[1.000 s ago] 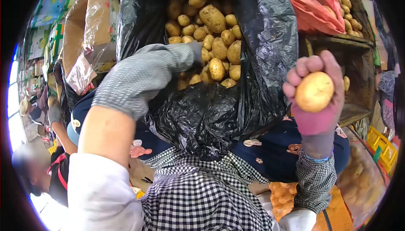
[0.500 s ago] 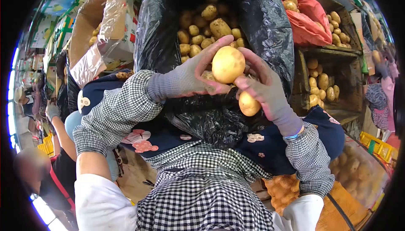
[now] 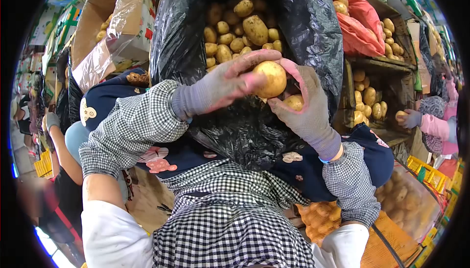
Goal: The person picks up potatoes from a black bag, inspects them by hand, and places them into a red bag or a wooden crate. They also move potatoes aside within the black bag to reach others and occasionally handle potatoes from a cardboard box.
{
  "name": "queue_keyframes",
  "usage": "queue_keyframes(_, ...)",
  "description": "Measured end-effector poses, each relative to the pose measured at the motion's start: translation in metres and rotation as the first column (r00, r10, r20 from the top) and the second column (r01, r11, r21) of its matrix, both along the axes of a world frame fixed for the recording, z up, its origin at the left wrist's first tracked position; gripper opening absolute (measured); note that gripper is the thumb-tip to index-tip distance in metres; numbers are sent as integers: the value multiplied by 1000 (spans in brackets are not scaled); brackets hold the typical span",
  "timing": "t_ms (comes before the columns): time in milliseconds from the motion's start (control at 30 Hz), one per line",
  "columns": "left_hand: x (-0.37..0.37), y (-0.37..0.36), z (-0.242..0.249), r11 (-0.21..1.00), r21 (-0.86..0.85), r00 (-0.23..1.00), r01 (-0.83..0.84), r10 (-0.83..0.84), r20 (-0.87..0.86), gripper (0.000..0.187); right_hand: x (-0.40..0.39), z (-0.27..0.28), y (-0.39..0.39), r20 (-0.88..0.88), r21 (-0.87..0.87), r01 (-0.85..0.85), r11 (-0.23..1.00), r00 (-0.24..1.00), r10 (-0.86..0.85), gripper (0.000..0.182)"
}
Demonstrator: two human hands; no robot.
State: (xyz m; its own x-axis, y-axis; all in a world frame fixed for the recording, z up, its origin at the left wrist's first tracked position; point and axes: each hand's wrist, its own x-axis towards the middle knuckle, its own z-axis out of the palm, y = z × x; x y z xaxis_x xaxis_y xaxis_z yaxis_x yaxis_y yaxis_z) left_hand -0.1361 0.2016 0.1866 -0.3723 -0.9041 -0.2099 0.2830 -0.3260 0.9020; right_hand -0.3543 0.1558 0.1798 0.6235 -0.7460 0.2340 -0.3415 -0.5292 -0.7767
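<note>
Head view: left hand [image 3: 220, 84] fingers curved around large potato [image 3: 270, 79]; right hand [image 3: 308, 106] cups that potato's side plus smaller potato [image 3: 294, 102], both above black bag [image 3: 235, 140].

The black bag liner [image 3: 172, 37] was thin plastic, crinkled and glossy. Over it, the larger potato [image 3: 272, 81] and smaller potato [image 3: 294, 102] had smooth, faintly shiny skins; the left glove [image 3: 223, 83] and right glove [image 3: 307, 102] were matt fabric. Left of the liner, glossy clear film [image 3: 128, 15] overlay a matt cardboard box [image 3: 93, 20]. Right of it stood a rough, dull wooden crate [image 3: 402, 79]; below it, the checked apron [image 3: 230, 219] was matt, creased cloth.
</note>
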Motion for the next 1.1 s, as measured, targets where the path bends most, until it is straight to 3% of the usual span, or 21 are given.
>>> queue_keyframes(67, -8, 5, -7, 991, -128, 969, 28, 5, 247, 68, -1, -2, 3, 12, 22, 23, 1000, 1000, -23, 73)
queue_keyframes(133, -13, 6, -4, 992, -113, 920, 60, -12, 391, 61, -1, -3, 6, 42, 75, 41, 996, 998, -44, 74)
queue_keyframes(233, -25, -1, 2, 1000, -8, 983, -17, 18, 182, 55, -3, -1, 4, 83, -10, 28, 1000, 996, -27, 77)
queue_keyframes(267, -27, -6, 3, 998, 38, 997, -57, 55, 49, 53, -7, -11, 5, 182, 109, 17, 994, 983, -37, 81)
queue_keyframes(300, -16, -24, 3, 996, 75, 998, 42, -38, -44, 50, -8, -8, 0, 293, 187, -17, 982, 955, -40, 81)
queue_keyframes(367, -12, -61, 5, 997, 17, 986, 81, -83, 147, 42, -12, 13, -5, 432, 617, 109, 780, 781, -452, 66)
queue_keyframes(400, -2, -85, -10, 995, 3, 948, 98, -94, 305, 39, -30, 20, -26, 276, 702, 226, 675, 788, -550, 56)
queue_keyframes(433, 8, -108, -27, 993, -7, 885, 117, -101, 454, 35, -53, 15, -40, 345, 761, 179, 624, 703, -622, 50)
queue_keyframes(467, 15, -127, -47, 986, 87, 732, 141, -163, 662, 33, -78, 2, -59, 370, 771, 200, 605, 632, -680, 47)
queue_keyframes(500, 18, -138, -68, 973, 184, 527, 143, -232, 818, 31, -111, -9, -81, 343, 860, 144, 489, 547, -764, 38)
queue_keyframes(533, 17, -140, -87, 930, 342, 434, 133, -365, 824, 32, -149, -32, -100, 354, 912, 6, 410, 496, -793, 33)
queue_keyframes(567, 17, -140, -113, 866, 488, 339, 107, -493, 801, 33, -180, -57, -117, 150, 969, 137, 207, 344, -927, 35)
queue_keyframes(633, 25, -123, -212, 777, 482, 317, 406, -614, 723, 44, -220, -97, -128, -56, 988, 145, -48, 49, -997, 36)
queue_keyframes(667, 25, -112, -255, 726, 447, 325, 522, -654, 683, 51, -237, -112, -128, -105, 990, 94, -109, -47, -993, 36)
queue_keyframes(733, 9, -96, -272, 715, 436, 360, 546, -671, 649, 58, -246, -119, -124, -136, 987, 66, -144, -107, -985, 35)
queue_keyframes(800, -10, -88, -258, 737, 522, 336, 429, -667, 665, 58, -221, -95, -122, -87, 988, 124, -90, -23, -996, 34)
queue_keyframes(900, -29, -90, -213, 759, 611, 277, 225, -651, 707, 58, -184, -54, -121, 237, 970, -29, 242, 343, -909, 35)
queue_keyframes(933, -33, -92, -198, 762, 628, 248, 156, -646, 722, 58, -155, -33, -108, 317, 923, 69, 377, 418, -851, 38)
queue_keyframes(967, -26, -90, -181, 788, 585, 457, 191, -599, 658, 59, -127, -14, -90, 376, 847, 156, 508, 499, -781, 41)
queue_keyframes(1033, 4, -80, -139, 849, 483, 797, 214, -438, 416, 60, -103, 7, -69, 411, 710, 52, 702, 779, -473, 48)
queue_keyframes(1100, 11, -71, -72, 948, 261, 881, 181, -274, 386, 65, -86, 11, -51, 404, 734, -79, 675, 849, -340, 52)
